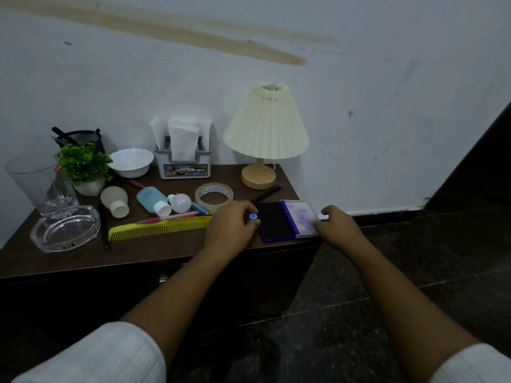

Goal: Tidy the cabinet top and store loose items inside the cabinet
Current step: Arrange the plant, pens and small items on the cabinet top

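dark wood cabinet top [166, 250], stained white wall behind. item: ink pad [276, 221], lying open at the right front corner, hinged lid [301, 217] flat beside the inked tray. left hand [231, 226] pinches a small blue-capped piece [253, 216] at the pad's left edge; right hand [336, 225] curls round the lid's outer edge. handling, judged: light, rigid plastic, staining face; shut it first, then lift by the rims.

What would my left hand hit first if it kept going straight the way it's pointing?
Probably the open purple ink pad: it lies right beside the left hand, which pinches a small blue-topped item. Depth is hard to judge.
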Demonstrator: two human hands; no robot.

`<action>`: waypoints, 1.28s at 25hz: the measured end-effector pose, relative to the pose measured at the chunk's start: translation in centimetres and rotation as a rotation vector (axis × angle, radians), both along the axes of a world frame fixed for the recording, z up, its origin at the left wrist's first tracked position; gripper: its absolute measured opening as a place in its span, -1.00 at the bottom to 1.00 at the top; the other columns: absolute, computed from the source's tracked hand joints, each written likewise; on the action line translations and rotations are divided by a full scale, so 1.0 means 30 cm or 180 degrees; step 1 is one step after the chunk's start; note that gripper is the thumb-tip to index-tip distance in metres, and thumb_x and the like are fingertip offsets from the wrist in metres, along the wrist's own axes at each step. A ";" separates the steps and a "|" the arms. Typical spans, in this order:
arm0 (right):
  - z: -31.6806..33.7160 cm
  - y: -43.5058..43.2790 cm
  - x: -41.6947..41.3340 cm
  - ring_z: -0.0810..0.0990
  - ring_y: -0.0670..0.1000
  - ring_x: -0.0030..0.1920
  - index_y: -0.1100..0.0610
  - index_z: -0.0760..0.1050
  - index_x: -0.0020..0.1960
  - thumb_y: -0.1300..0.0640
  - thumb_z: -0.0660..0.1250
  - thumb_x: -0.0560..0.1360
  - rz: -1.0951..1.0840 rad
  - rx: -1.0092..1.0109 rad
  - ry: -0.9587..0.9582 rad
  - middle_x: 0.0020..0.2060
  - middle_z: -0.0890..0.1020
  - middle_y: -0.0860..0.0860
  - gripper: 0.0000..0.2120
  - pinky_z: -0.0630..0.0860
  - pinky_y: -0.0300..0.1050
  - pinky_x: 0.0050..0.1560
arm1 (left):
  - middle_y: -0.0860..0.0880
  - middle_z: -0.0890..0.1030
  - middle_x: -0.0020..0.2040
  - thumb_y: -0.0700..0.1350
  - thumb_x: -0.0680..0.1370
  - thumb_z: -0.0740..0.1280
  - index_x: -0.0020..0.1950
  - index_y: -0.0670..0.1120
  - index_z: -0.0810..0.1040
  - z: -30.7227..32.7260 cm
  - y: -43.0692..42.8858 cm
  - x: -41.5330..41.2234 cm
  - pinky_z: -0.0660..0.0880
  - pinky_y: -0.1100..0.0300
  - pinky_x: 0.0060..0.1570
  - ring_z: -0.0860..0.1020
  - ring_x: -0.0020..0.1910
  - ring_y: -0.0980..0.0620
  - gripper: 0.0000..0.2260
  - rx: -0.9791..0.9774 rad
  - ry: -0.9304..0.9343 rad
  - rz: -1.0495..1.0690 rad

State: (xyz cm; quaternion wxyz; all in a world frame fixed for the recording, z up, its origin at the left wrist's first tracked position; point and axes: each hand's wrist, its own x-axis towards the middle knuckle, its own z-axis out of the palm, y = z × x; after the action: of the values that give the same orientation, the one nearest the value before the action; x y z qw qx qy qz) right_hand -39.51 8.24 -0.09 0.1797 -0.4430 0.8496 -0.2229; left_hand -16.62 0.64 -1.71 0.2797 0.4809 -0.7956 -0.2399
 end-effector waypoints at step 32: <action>-0.035 -0.003 0.176 0.52 0.12 0.17 -0.05 0.46 0.23 -0.35 0.39 0.37 0.0529 -0.0161 0.1091 0.18 0.49 0.05 -0.44 0.60 0.10 0.03 | 0.15 0.68 -0.03 -0.09 0.48 0.51 0.09 0.08 0.65 -0.012 0.030 0.011 0.59 0.15 -0.07 0.60 -0.12 0.24 -0.79 0.0039 0.0265 -0.0084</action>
State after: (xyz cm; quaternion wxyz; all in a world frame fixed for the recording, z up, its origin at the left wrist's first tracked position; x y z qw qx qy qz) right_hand -34.22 8.15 -1.15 0.0390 -0.5474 0.8224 -0.1498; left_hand -16.30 1.53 -2.08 0.3064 0.4617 -0.7880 -0.2683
